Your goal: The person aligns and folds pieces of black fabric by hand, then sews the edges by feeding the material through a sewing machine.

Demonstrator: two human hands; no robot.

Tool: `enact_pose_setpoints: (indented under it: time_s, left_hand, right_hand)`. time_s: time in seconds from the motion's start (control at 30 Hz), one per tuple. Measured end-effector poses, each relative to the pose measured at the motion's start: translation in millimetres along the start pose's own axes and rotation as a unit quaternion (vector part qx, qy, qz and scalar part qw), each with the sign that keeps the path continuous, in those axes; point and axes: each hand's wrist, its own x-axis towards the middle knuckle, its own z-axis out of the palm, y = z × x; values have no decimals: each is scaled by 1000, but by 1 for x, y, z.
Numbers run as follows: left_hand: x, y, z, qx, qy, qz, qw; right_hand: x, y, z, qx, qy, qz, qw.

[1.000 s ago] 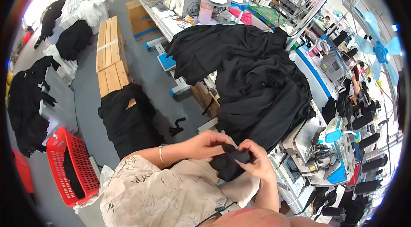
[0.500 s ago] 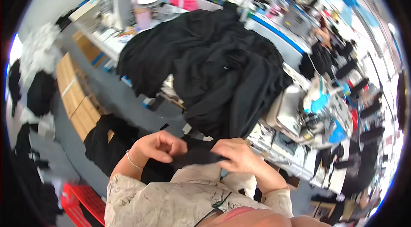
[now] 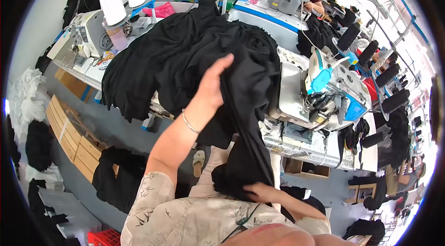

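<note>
A large heap of black cloth [image 3: 185, 46] covers the worktable in front of me, and a long fold of it hangs down to my lap. My left hand [image 3: 214, 86] reaches up to the heap and grips the edge of this fold; one digit is stretched upward, while the others are partly hidden by the cloth. Down at my lap, my right hand [image 3: 262, 192] is closed on the lower, bunched part of the black cloth, its fingers a little blurred.
Right of the heap stands a sewing machine [image 3: 338, 88] with a metal plate [image 3: 291, 93]. Another machine [image 3: 88, 32] and white thread cones [image 3: 111, 7] are at the left. A wooden bench [image 3: 74, 139], more black fabric [image 3: 118, 176] and a red basket [image 3: 104, 237] lie lower left.
My left hand has moved from my lap up to the heap. My right hand has dropped closer to my body. A fold of black cloth now stretches between them, and the view has shifted.
</note>
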Motion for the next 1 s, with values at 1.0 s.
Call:
enact_pose_setpoints:
  time_s: [1.0]
  left_hand:
    - [-108,-62,47,601,148,117,777]
  right_hand:
    - [34,-75,-157,254,646,-243,678]
